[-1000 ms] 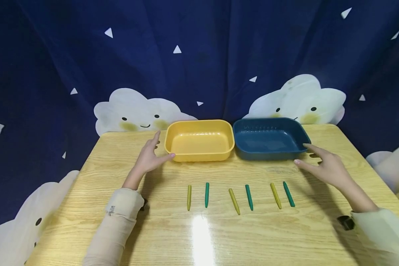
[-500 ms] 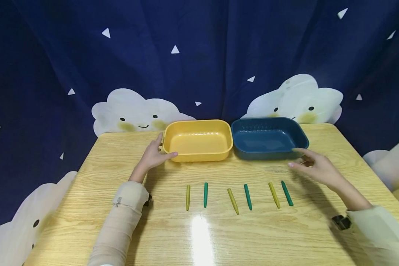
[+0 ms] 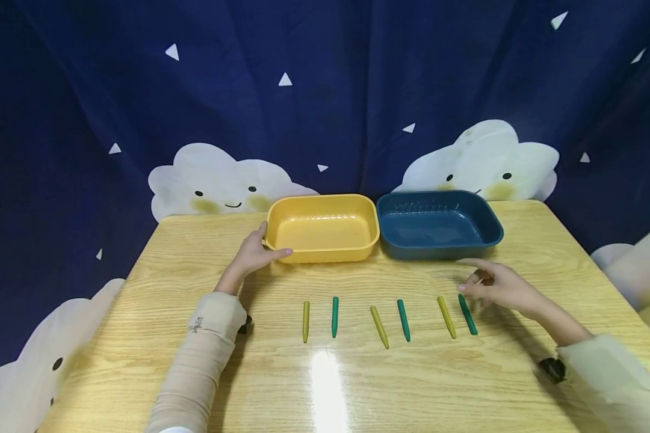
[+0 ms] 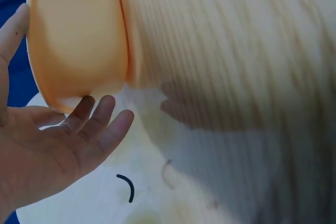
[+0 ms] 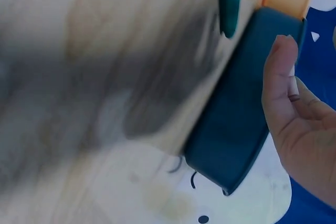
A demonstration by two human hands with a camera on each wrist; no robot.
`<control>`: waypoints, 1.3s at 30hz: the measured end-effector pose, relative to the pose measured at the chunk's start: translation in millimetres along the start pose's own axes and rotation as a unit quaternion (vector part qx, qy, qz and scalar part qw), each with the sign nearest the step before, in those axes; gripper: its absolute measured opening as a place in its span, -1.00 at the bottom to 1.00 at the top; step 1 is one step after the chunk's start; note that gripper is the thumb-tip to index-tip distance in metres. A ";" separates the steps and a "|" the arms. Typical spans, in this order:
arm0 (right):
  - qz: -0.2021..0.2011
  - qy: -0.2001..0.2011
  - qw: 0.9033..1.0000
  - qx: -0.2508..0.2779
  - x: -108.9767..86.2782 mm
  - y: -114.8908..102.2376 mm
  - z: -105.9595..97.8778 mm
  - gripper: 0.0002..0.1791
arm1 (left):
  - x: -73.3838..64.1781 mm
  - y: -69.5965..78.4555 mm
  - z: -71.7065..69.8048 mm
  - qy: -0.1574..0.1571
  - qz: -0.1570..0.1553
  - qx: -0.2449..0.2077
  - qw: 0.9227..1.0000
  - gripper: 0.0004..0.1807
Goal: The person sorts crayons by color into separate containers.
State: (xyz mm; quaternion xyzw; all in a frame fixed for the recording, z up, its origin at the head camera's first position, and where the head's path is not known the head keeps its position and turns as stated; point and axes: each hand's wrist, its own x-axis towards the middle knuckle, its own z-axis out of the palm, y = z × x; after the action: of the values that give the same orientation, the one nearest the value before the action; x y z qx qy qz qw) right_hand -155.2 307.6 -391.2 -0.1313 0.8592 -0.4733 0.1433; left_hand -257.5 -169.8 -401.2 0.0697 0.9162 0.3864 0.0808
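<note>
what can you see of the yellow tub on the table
The yellow tub is a shallow rectangular bin with rounded corners and a rolled rim, plastic by its look, empty and upright. It stands at the back of the wooden table, close beside the dark blue tub on its right. The left hand touches its near left corner.

navy cloud-print curtain [image 3: 325,90], glossy wooden table [image 3: 325,385]

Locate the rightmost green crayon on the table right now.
Head view: the rightmost green crayon lies at the right end of the crayon row, beside a yellow crayon, just under the right hand fingertips, in front of the blue tray.
</note>
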 end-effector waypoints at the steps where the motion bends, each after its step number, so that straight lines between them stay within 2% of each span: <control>1: -0.001 -0.005 1.000 0.005 0.2 1.4 1.7 -0.28 | -0.2 0.7 0.1 -0.001 0.000 -0.002 1.000 0.16; 17: 0.028 -0.052 0.997 -0.042 6.2 2.1 23.9 -0.33 | -1.3 4.2 -0.2 -0.007 -0.008 -0.007 1.000 0.16; 31: -0.019 -0.050 0.990 -0.129 15.7 0.4 38.8 -0.52 | -1.1 4.6 -1.9 -0.009 -0.015 -0.017 1.000 0.16; 39: -0.021 -0.043 0.986 -0.159 16.9 -0.4 44.8 -0.64 | -0.4 3.0 -0.3 -0.008 -0.019 -0.014 1.000 0.17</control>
State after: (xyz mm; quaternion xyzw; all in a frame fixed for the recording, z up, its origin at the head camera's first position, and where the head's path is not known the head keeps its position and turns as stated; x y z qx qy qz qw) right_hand -154.2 266.6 -415.8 -0.1908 0.9135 -0.3276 0.1477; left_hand -257.0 -168.0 -398.8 0.0542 0.9112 0.3970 0.0961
